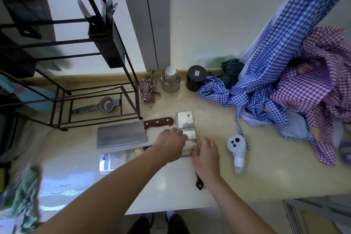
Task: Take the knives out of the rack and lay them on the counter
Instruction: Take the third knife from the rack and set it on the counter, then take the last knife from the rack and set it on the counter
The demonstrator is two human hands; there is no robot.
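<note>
Both hands are resting on third cleaver (187, 131), lying flat on counter (266, 173): left hand (171, 145) pressing blade, right hand (206, 155) nearer the handle. Long axis running away from person.

A home kitchen: cleavers (121, 137) on a counter (266, 173), black utensil rack (106, 43), jars (170, 81).
</note>
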